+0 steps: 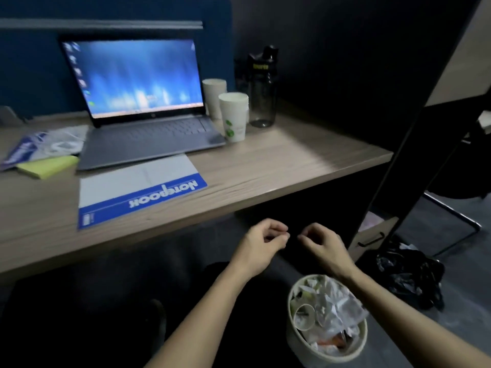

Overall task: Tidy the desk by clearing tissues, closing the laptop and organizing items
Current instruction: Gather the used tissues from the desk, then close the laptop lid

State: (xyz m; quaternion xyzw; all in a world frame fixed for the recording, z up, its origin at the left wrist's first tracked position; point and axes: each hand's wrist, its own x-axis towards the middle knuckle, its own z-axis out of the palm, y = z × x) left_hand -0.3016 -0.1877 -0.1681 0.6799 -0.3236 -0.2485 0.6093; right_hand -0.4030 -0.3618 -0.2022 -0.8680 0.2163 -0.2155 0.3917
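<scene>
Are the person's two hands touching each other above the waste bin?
Apart. The head view shows a dark gap between the left hand and right hand, both loosely curled, holding nothing.

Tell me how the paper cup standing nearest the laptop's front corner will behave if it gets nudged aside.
The paper cup is tall and narrow-based, so a high push would probably tip it; push low. It seems to be nested cups, so the top one may lift off alone. Its thin paper wall would likely dent under a squeeze. Whether it holds liquid cannot be seen.

Bare desk [279, 160] right of laptop [148, 123]; cups [233, 116] and bottle [261, 86] crowd the back.
</scene>
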